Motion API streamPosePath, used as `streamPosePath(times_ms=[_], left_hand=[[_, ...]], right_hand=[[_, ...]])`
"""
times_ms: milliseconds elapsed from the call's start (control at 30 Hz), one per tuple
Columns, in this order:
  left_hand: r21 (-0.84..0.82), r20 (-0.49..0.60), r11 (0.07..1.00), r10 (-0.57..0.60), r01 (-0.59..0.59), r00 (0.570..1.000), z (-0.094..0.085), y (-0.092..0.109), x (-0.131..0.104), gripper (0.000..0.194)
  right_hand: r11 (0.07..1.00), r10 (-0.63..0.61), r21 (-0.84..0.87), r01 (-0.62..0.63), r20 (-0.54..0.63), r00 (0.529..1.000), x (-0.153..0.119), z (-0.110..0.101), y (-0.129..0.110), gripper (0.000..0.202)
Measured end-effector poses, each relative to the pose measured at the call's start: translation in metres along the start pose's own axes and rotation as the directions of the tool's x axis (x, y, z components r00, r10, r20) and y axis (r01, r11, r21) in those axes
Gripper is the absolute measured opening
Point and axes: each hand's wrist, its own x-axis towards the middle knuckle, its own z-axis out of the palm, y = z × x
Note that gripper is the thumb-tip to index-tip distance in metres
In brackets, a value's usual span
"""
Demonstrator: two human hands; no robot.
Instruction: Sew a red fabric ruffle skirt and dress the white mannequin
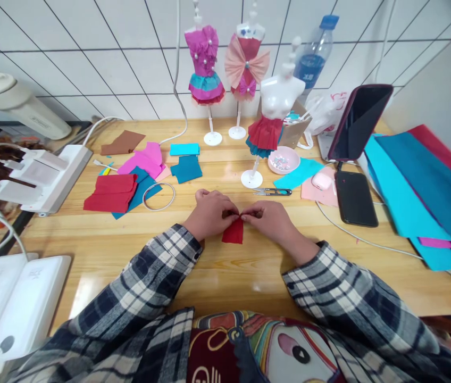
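Note:
Between my hands, a small piece of red crepe paper (233, 232) hangs down just above or on the wooden table (225, 276); which of the two, I cannot tell. My left hand (214, 213) pinches its top edge from the left. From the other side, my right hand (269, 219) pinches the same edge, the fingertips nearly meeting. Beyond my right hand lie thread snips (273, 192). Behind them stands a white mini mannequin (279, 96) wearing a red and teal paper skirt (264, 134).
Two dressed mannequins (205, 64) stand at the back. Left are a silver ring (159, 197), folded red paper (110, 192) and a power strip (56, 178). Right are a bowl of beads (284, 160), a black phone (356, 198), a propped phone (363, 122) and teal sheets (433, 186).

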Motion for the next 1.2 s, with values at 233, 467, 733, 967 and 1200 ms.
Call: streamPosePath(times_ms=[233, 467, 733, 967, 1200], left_hand=[[0.069, -0.030, 0.998, 0.015, -0.013, 0.999, -0.001, 0.003, -0.005, 0.012], [0.117, -0.075, 0.992, 0.055, -0.046, 0.996, 0.001, 0.004, -0.008, 0.014], [-0.065, -0.111, 0.998, -0.035, 0.028, 0.993, -0.001, -0.004, -0.011, 0.012], [-0.137, -0.109, 0.985, -0.116, 0.101, 0.987, 0.002, -0.010, -0.010, 0.012], [-0.182, -0.095, 0.967, -0.196, 0.177, 0.976, 0.006, -0.010, -0.013, 0.013]], right_hand=[[0.968, -0.184, -0.184, 0.171, -0.057, 0.981, -0.004, 0.005, 0.002, 0.012], [0.933, -0.248, -0.274, 0.235, -0.015, 0.969, -0.007, 0.010, 0.003, 0.015], [0.991, -0.133, -0.080, 0.111, -0.380, 0.915, -0.012, -0.045, 0.017, 0.019], [0.969, -0.204, -0.179, 0.169, -0.199, 0.959, -0.028, -0.067, 0.050, 0.013], [0.916, -0.206, -0.362, 0.176, -0.048, 0.977, -0.028, -0.043, 0.042, 0.014]])
